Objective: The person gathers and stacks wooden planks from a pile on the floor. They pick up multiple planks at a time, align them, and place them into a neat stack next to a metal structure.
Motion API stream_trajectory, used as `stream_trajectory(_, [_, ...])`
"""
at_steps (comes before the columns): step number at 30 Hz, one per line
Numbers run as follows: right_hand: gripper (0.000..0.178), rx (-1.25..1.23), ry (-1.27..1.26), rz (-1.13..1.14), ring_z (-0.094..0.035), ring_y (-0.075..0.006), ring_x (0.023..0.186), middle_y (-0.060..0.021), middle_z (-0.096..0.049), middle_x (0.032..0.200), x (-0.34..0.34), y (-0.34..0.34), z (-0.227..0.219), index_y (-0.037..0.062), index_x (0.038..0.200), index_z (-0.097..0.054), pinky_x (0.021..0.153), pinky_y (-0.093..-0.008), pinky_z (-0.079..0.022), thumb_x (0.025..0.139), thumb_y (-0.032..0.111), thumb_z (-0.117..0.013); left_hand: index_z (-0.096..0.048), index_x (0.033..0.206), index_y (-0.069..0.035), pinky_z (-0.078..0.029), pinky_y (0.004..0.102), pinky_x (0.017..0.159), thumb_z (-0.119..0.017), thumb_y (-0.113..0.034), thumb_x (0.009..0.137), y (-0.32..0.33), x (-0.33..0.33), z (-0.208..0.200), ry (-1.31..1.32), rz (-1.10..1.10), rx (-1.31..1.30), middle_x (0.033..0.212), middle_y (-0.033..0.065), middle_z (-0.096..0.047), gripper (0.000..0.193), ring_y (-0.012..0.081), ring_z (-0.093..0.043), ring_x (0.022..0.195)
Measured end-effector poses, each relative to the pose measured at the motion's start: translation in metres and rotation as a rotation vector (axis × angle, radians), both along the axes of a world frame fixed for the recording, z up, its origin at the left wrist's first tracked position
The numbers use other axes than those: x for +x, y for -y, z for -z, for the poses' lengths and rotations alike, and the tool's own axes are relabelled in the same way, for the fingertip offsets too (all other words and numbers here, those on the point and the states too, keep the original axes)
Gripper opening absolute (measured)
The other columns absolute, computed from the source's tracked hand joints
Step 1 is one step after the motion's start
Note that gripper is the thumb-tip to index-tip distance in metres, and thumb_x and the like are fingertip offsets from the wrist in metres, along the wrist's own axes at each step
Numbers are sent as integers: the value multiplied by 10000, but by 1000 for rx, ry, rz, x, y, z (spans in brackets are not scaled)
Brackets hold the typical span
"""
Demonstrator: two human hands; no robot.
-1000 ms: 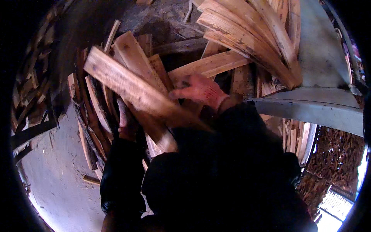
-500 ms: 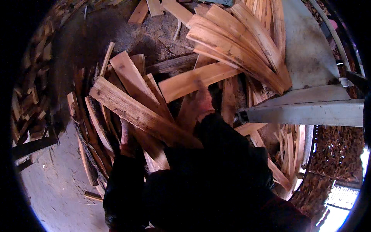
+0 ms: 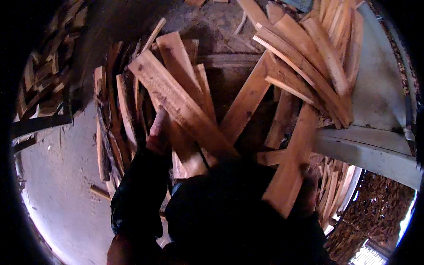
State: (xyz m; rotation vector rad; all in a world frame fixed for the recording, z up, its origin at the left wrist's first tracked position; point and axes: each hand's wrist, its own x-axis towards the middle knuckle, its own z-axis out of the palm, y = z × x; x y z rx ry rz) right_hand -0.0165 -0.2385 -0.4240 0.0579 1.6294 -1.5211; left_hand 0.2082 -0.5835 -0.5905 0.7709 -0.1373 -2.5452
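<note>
My left hand [image 3: 158,128] grips the side of a wide wooden board [image 3: 176,95] that slants across my front, its lower end against my dark clothing. Other slats lie under that board and beside the hand. At my lower right, my right hand [image 3: 310,187] is dim and partly hidden behind the edge of another wooden board [image 3: 287,185], which it holds nearly upright. A further plank [image 3: 249,99] leans between the two hands.
A fanned heap of long slats [image 3: 309,57] rests at the upper right against a grey metal panel [image 3: 380,79]. A metal beam [image 3: 366,148] runs below it. Rough bark-edged strips [image 3: 108,119] stand left of my left hand. Stacked offcuts [image 3: 48,79] fill the far left.
My right hand has moved right and toward me, swinging its board from lying crosswise to nearly upright. My left hand keeps its board. The whole view has shifted somewhat.
</note>
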Motion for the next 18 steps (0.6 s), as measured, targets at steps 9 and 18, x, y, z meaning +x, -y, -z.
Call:
stream_trajectory(9, [519,-125,326,77,-611,-284,1003,-144,-644,1123,19,7,-67,-50,1204,-562,905,-379,-494,782,237,-652,-384,1443,-53,-340,369,1106,-536,-559,924,-19,24,-24,-127,-104,-558,1463,122,-429,741,280,-433,1302])
stream_trajectory(18, [590,260,-174,52,-625,-275,1000,-145,-641,1147,3,-54,-173,-53,1256,-522,905,-364,-506,712,109,-680,-389,1430,-20,-367,369,1072,-571,-535,915,-5,4,2,11,-74,-135,1410,141,-474,751,288,-464,1256])
